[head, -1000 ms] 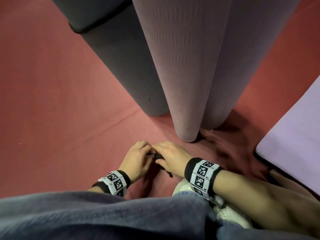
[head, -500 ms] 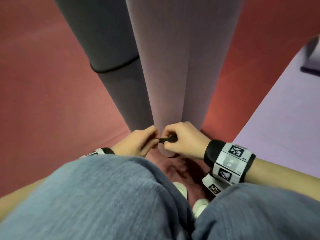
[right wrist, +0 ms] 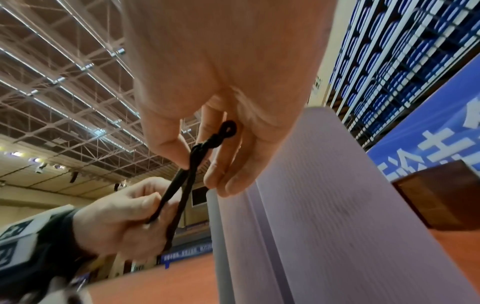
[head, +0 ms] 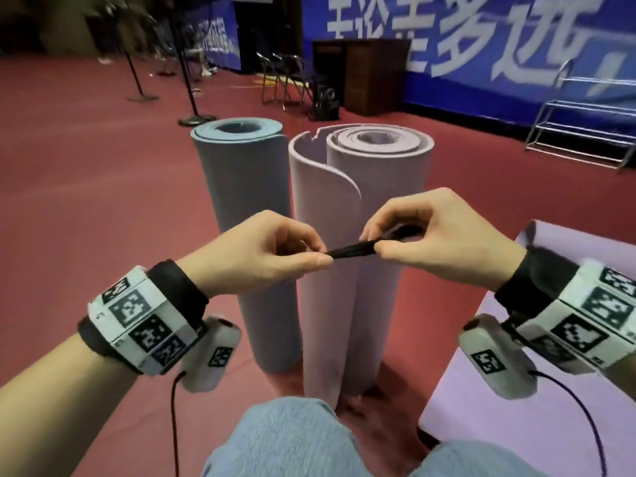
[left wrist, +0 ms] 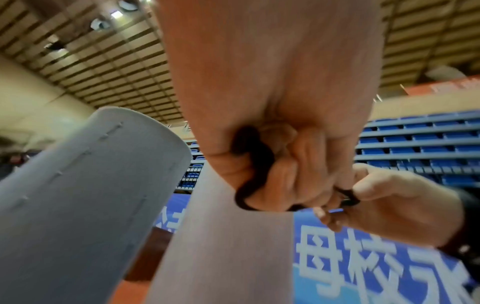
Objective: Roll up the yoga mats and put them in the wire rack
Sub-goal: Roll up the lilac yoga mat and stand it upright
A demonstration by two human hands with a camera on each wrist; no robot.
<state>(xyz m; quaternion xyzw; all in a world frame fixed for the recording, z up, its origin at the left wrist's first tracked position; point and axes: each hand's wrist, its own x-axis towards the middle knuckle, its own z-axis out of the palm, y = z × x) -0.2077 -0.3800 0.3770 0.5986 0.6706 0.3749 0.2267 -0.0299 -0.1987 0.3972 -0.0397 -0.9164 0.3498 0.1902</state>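
- While we're crouching on the red floor [head: 86, 201], both hands are working a black elastic band [head: 351, 251] in front of the mats.
- L hand [head: 261, 253]: thumb & index fingers are pinching one end of the band; the rest of it is looping under the curled fingers in the left wrist view [left wrist: 255, 164].
- R hand [head: 444, 235]: fingers are pinching the other end, w/ a small knotted loop [right wrist: 228, 127] sticking up between them.
- Band is stretching taut between the 2 hands.
- Grey-blue rolled mat [head: 247, 218] is standing upright on the floor, just beside the lilac rolled mat [head: 382, 187], also upright, outer flap hanging loose.
- Another lilac mat [head: 481, 425] is lying flat at our right.
- Wire rack [head: 581, 129] is standing well apart, far right by the blue banner [head: 481, 39].
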